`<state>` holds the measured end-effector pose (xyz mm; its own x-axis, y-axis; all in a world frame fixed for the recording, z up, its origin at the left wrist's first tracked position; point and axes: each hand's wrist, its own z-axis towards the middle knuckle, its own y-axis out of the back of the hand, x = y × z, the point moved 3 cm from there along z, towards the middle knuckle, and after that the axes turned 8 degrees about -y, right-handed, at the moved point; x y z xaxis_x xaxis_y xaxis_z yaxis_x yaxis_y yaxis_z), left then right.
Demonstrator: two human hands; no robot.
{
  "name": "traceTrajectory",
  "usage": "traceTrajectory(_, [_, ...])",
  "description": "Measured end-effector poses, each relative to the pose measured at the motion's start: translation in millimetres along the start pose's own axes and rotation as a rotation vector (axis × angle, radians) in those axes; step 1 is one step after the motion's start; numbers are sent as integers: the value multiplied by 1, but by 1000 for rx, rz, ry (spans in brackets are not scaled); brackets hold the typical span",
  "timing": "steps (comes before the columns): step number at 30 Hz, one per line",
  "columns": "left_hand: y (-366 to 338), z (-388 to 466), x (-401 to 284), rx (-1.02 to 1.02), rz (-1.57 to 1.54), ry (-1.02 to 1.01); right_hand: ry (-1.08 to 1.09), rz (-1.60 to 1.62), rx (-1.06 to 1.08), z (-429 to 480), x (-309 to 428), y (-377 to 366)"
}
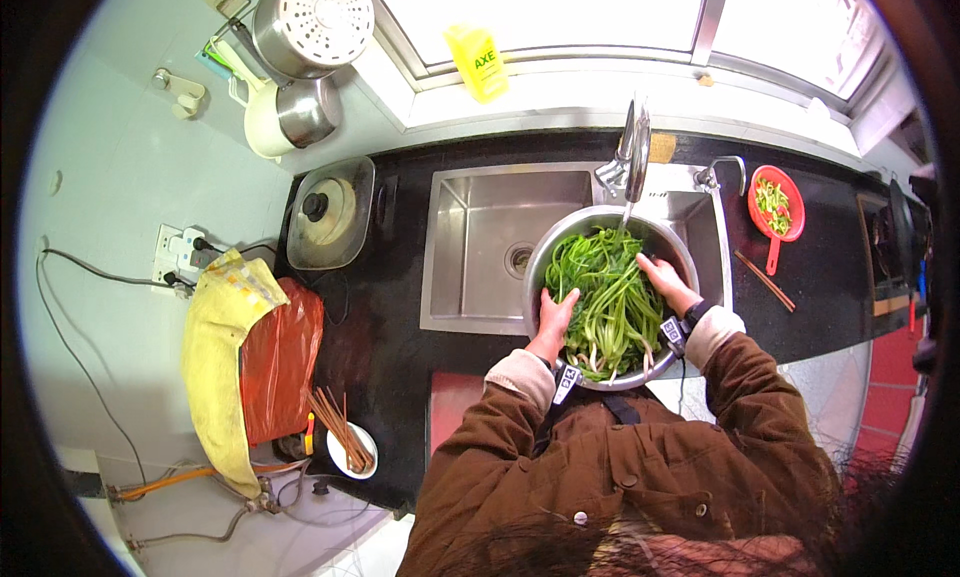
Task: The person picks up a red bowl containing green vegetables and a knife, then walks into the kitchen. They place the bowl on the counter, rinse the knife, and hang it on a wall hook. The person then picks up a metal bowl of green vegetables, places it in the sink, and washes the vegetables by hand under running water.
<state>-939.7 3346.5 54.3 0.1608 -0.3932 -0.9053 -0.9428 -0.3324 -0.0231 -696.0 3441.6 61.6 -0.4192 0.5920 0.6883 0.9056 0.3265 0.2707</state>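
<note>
A large stainless steel basin (534, 292) sits over the right part of the sink and the counter's front edge. Long-stemmed leafy greens (607, 292) fill it, their pale root ends towards me. My left hand (555, 320) reaches inside the left rim and holds the near-left side of the bunch, thumb on top. Across from it, my right hand (666, 278) grips the right side of the greens. The fingers of both hands are partly hidden under leaves and stems. From the chrome faucet (637, 157) above, a thin stream of water runs onto the leaves.
Left of the basin lies the sink bowl (480, 247) with its drain. A red strainer (797, 202) with cut greens and a pair of chopsticks (765, 281) lie at right. Lidded cookware (330, 213), a red plastic bag (281, 359) and a white cup of chopsticks (364, 468) stand left.
</note>
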Motion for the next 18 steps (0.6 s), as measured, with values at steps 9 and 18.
traceTrajectory(9, [-39, -4, -23, 332, -330, 159, 57, 473, 390, -36, 43, -47])
traceTrajectory(18, [-20, 11, -5, 55, -143, -47, 437, -55, -49, -19, 51, -10])
